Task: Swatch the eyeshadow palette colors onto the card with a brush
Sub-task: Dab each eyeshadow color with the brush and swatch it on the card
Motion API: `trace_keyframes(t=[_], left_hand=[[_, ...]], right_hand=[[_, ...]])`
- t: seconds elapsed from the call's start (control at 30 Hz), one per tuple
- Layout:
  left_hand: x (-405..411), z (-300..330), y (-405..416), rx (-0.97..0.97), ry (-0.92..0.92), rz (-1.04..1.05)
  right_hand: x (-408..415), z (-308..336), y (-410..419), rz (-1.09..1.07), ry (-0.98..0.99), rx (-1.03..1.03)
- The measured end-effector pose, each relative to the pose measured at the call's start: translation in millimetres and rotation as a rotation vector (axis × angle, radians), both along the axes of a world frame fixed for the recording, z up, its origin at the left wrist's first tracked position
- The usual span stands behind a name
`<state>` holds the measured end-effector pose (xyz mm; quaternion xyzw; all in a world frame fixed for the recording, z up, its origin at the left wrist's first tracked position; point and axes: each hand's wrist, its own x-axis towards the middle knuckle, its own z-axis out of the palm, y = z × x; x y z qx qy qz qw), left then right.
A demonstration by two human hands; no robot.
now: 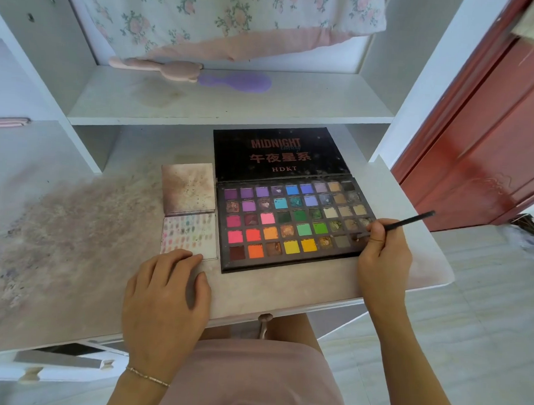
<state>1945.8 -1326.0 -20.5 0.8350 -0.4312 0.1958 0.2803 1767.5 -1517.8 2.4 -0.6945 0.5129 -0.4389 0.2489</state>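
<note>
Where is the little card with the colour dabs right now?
The card lies on the desk, just left of the palette, its near edge under the left hand.

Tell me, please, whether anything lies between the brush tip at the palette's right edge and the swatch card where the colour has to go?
Nothing raised blocks it. The brush, held in the right hand, must cross the open palette leftward to the card. The left hand rests its fingers on the card's near edge, leaving the bare patch uncovered.
</note>
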Motion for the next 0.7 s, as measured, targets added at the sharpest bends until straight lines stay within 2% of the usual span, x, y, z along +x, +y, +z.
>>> trace_keyframes(t=[0.4,0.7], left_hand=[[-1,1,0,0.007,0.006,-0.002],[0,3,1,0.006,0.01,-0.009]], right_hand=[[-2,1,2,-0.03,-0.054,-0.015],[20,9,29,0.192,-0.199,-0.035]])
